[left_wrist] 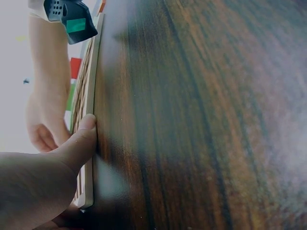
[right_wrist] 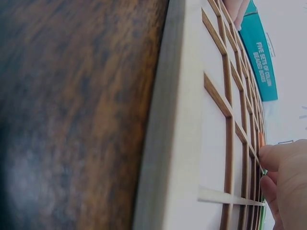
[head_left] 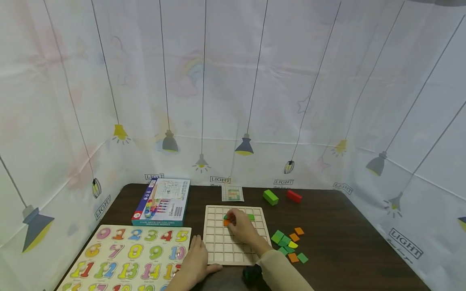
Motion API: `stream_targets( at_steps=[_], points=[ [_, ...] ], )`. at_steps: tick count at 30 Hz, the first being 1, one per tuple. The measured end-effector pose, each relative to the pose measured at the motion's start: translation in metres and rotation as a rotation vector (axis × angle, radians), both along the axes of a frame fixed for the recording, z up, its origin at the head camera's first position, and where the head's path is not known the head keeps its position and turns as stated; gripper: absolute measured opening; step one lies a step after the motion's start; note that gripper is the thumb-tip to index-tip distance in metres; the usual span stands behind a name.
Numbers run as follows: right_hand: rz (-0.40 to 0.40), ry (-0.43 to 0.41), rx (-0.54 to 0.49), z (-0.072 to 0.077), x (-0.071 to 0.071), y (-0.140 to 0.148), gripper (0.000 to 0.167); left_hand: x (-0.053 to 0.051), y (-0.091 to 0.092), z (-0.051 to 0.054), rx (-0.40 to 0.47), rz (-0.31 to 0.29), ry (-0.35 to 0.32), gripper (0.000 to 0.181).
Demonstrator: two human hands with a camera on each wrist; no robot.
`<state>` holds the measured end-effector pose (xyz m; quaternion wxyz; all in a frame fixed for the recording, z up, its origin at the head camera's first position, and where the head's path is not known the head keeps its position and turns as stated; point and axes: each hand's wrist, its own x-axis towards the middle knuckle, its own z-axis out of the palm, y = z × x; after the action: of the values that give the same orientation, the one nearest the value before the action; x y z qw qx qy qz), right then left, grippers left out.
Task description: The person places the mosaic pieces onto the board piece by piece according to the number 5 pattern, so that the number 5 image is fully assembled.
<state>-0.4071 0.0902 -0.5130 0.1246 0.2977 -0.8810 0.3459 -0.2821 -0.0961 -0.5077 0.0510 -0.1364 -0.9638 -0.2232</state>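
A wooden grid board [head_left: 217,247] lies flat on the dark table. My left hand [head_left: 196,258] rests at its near left corner, with straight fingers along the left side and the thumb against the front edge. My right hand [head_left: 242,227] is over the upper middle of the grid, its curled fingers at an orange tile [head_left: 226,222]; the fingertips are partly hidden. Just behind that tile is a bit of green tile [head_left: 225,217], and another green tile [head_left: 251,217] sits in the grid right of the hand. In the right wrist view, thumb and forefinger [right_wrist: 273,158] meet near the grid's far side.
Loose green, orange and yellow tiles [head_left: 278,236] lie right of the board. Behind it are a pattern card [head_left: 233,194], a green block [head_left: 270,197] and a red block [head_left: 294,196]. A number puzzle [head_left: 143,238] and a boxed set [head_left: 160,202] occupy the left.
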Motion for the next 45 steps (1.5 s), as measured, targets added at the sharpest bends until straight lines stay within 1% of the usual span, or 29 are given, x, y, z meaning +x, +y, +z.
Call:
stream_targets(
  at_steps=[3, 8, 13, 19, 25, 29, 33, 38, 42, 45],
  points=[
    [-0.005, -0.003, -0.007, 0.002, 0.002, 0.004, 0.026, 0.001, 0.001, 0.001, 0.001, -0.003, 0.006, 0.101],
    [-0.020, -0.003, 0.009, 0.006, 0.004, 0.010, 0.027, 0.002, 0.002, -0.001, 0.015, 0.002, 0.012, 0.101],
    [-0.045, -0.002, -0.010, 0.012, 0.006, 0.026, 0.026, 0.001, 0.002, -0.001, 0.024, 0.001, 0.012, 0.102],
    [-0.090, 0.004, -0.021, 0.017, 0.009, 0.059, 0.026, 0.002, 0.003, 0.001, 0.023, 0.002, -0.007, 0.102],
    [-0.171, 0.047, -0.063, 0.020, 0.012, 0.097, 0.025, 0.002, 0.002, 0.000, 0.026, 0.003, 0.009, 0.101],
    [-0.226, 0.068, -0.085, 0.019, 0.014, 0.125, 0.024, 0.003, 0.004, -0.001, 0.026, -0.004, 0.006, 0.102],
    [-0.279, 0.070, -0.078, 0.019, 0.015, 0.153, 0.025, 0.003, 0.005, -0.001, 0.032, 0.006, -0.012, 0.102],
    [-0.346, 0.080, -0.050, 0.018, 0.021, 0.185, 0.024, 0.005, 0.006, -0.001, 0.041, 0.018, -0.024, 0.102],
    [-0.399, 0.089, -0.044, 0.015, 0.027, 0.204, 0.023, 0.006, 0.006, 0.000, 0.041, 0.010, -0.010, 0.102],
    [-0.416, 0.065, -0.035, 0.012, 0.031, 0.214, 0.024, 0.005, 0.005, 0.001, 0.035, 0.008, -0.017, 0.102]
  ],
)
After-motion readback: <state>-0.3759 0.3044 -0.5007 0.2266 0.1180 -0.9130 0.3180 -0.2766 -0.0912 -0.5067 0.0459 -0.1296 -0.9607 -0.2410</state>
